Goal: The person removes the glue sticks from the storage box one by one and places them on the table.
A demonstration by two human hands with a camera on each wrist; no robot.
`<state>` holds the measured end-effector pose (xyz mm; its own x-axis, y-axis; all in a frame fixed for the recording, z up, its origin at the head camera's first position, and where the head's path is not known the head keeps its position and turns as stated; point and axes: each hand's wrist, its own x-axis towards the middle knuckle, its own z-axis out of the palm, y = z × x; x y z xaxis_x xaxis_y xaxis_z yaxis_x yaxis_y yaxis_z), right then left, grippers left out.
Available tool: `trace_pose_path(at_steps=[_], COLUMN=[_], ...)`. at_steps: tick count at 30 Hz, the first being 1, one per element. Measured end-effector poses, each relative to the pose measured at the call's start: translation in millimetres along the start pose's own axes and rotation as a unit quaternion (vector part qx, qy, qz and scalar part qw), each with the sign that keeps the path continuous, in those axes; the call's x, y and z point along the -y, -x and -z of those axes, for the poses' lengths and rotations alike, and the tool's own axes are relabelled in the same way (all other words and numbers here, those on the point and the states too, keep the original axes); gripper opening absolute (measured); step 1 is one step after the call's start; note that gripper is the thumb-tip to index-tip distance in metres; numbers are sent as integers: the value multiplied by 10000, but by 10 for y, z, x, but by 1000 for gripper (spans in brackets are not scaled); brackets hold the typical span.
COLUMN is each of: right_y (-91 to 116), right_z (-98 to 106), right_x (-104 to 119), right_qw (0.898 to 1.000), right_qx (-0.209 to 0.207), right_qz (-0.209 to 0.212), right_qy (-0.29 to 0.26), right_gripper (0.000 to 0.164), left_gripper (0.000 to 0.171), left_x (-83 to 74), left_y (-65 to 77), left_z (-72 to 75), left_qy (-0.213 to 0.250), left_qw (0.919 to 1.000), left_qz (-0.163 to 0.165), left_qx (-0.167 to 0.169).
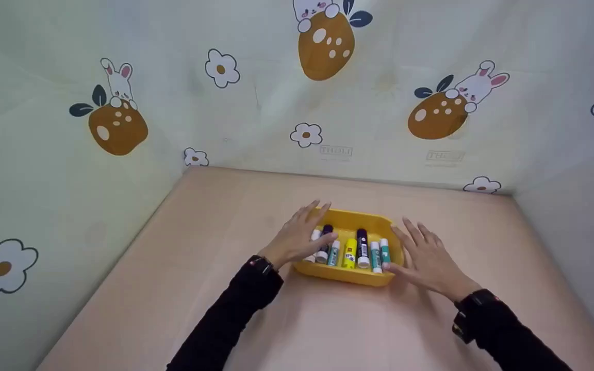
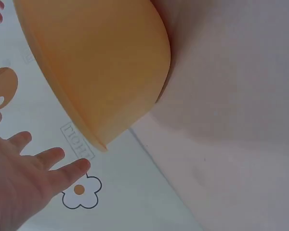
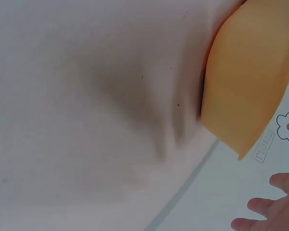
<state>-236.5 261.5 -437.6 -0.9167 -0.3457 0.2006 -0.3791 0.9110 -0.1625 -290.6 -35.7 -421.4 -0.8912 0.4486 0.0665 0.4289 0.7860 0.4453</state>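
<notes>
A yellow plastic tray [image 1: 346, 274] stands on the table with several glue sticks in a loose row. Among them are a yellow glue stick [image 1: 349, 253], a dark purple one [image 1: 362, 247] with a white end, and teal-and-white ones such as this glue stick [image 1: 376, 256]. Over the tray's left end my left hand [image 1: 299, 237] spreads its fingers, covering part of the leftmost sticks. My right hand [image 1: 431, 260] is at the right end, fingers extended, thumb near the front right corner. Both wrist views show the tray's outer wall [image 2: 101, 53] beside extended fingers.
The pale table top [image 1: 214, 247] extends around the tray. Behind it rises a light wall covering [image 1: 256, 113] printed with rabbits, fruit and flowers, which also encloses the left and right sides.
</notes>
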Motion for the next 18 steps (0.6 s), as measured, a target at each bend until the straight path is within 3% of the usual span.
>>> trace_pose_path(at_steps=[4,8,11,18], right_y=[-30,-67,-109,-244], right_z=[-28,-80,-110,-157], right_x=[-7,13,16,15], right_qw=[9988,9892,9710,9185], right_qx=[50,382,708,891], right_qz=[-259,-783,-1292,-2298], right_qy=[-418,-1174,-1881,-3092], right_gripper=[87,93,102,114], left_gripper=[80,87,93,102], left_x=[70,150,197,306], left_y=[-51,-75,-93,-154], left_z=[-25,-49,-56,-86], left_qy=[831,1783,2469,3700], left_qw=[9959,9803,9604,8997], left_qz=[330,806,1245,2278], left_qx=[-151,-266,-338,-425])
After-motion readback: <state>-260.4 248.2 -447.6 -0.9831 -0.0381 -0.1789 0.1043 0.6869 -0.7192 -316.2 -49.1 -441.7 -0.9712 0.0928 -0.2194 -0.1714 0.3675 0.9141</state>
